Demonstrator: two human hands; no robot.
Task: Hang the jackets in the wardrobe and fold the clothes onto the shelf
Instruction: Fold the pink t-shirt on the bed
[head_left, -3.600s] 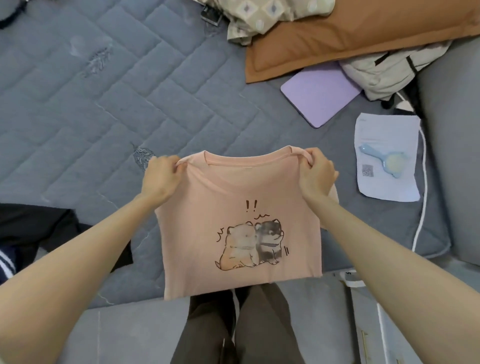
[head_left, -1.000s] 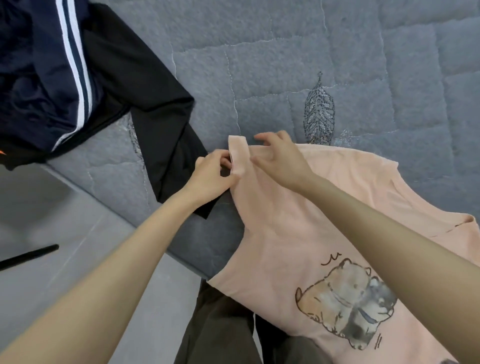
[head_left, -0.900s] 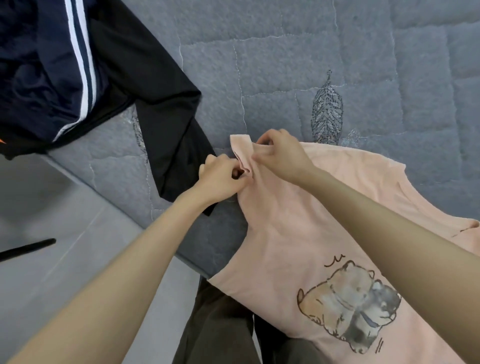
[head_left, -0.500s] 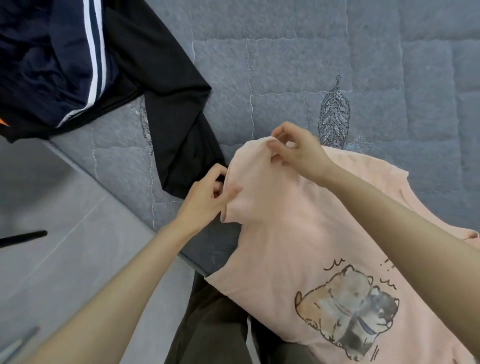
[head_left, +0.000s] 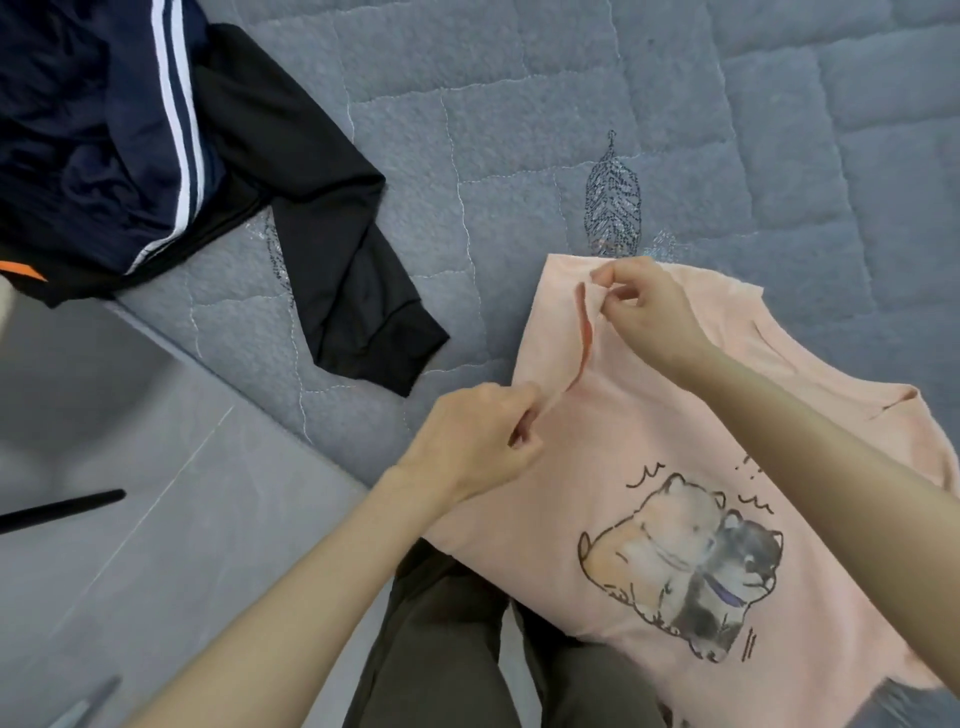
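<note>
A pink T-shirt (head_left: 613, 452) with two cartoon dogs printed on it lies face up at the near edge of the grey quilted bed (head_left: 571, 104), its lower part hanging over my legs. My left hand (head_left: 478, 441) pinches the near end of the left sleeve's hem. My right hand (head_left: 644, 306) pinches the far end of the same hem, which is stretched between them and lifted a little off the shirt. A navy jacket with white stripes (head_left: 104, 124) is heaped at the far left of the bed, over a black garment (head_left: 332, 260) whose sleeve trails toward the shirt.
The grey tiled floor (head_left: 156, 545) lies to the left below the bed edge. A thin black rod (head_left: 57, 512) lies on it at the left border. My dark trousers (head_left: 447, 649) show at the bottom.
The sleeve has been folded inward onto the shirt's chest. My left hand has slid toward me along the hem and my right hand away, so the hem is now drawn taut between them.
</note>
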